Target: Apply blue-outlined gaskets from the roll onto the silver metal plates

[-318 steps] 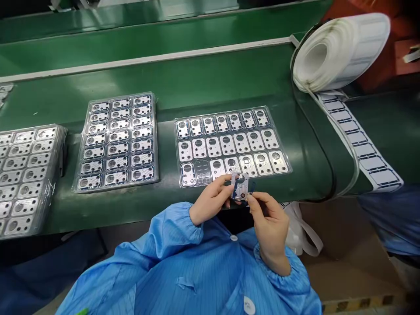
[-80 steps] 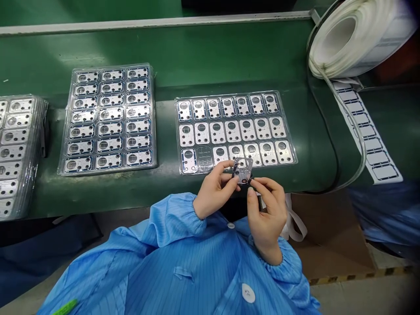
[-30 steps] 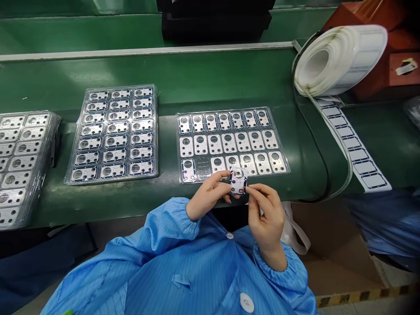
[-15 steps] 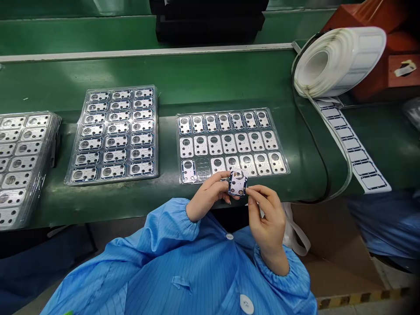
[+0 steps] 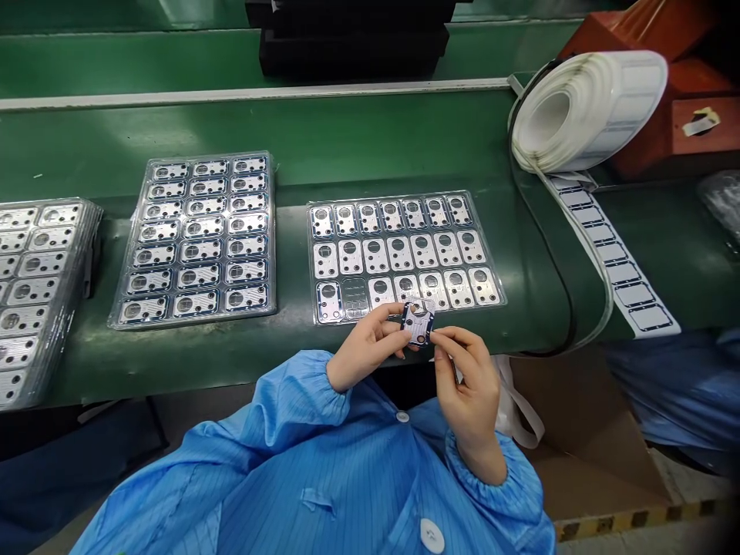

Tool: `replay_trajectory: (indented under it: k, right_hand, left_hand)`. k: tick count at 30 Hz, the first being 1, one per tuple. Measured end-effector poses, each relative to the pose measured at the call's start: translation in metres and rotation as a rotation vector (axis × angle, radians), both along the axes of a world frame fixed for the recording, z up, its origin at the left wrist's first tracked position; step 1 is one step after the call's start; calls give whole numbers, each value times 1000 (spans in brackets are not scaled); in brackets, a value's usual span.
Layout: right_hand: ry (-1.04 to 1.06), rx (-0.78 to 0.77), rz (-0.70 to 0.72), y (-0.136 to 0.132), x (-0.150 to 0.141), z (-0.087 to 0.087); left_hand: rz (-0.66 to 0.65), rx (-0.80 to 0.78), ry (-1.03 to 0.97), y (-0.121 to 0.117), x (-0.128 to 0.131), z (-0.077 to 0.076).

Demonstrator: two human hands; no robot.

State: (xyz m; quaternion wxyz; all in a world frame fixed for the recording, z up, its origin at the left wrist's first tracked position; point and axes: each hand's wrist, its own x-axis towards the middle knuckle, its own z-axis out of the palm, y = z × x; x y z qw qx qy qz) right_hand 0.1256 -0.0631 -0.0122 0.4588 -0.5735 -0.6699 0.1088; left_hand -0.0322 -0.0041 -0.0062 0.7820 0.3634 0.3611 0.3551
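Both my left hand point(image 5: 365, 347) and my right hand point(image 5: 467, 378) pinch a small silver metal plate with a blue edge and round holes point(image 5: 417, 324) between thumbs and fingertips. The plate faces up, just above the front rim of a clear plastic tray point(image 5: 398, 193). That tray holds three rows of similar plates, and one pocket in its bottom row point(image 5: 354, 299) shows grey moulded plastic. Neither hand touches the tray.
A second filled tray point(image 5: 130, 239) and a stack of trays point(image 5: 43, 301) lie on the green bench point(image 5: 231, 139) to the left. At right, a white label roll point(image 5: 590, 112) feeds a label strip point(image 5: 613, 254). A cardboard box point(image 5: 595, 432) stands below the bench edge.
The plate has turned from tilted to lying flat, facing up, and stays in both hands. The view has shifted slightly, so the bench contents sit a little further left.
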Motion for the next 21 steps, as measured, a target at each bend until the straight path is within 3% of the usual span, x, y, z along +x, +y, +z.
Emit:
replay_trajectory:
  k: [12,21]
  right_hand:
    - [-62,7,65,0,1,1]
    - [-294,104,60,-1,7,-7]
  left_hand:
    - [-7,-21,-64,-4,6,4]
    - [-12,11,-94,-5,9,0]
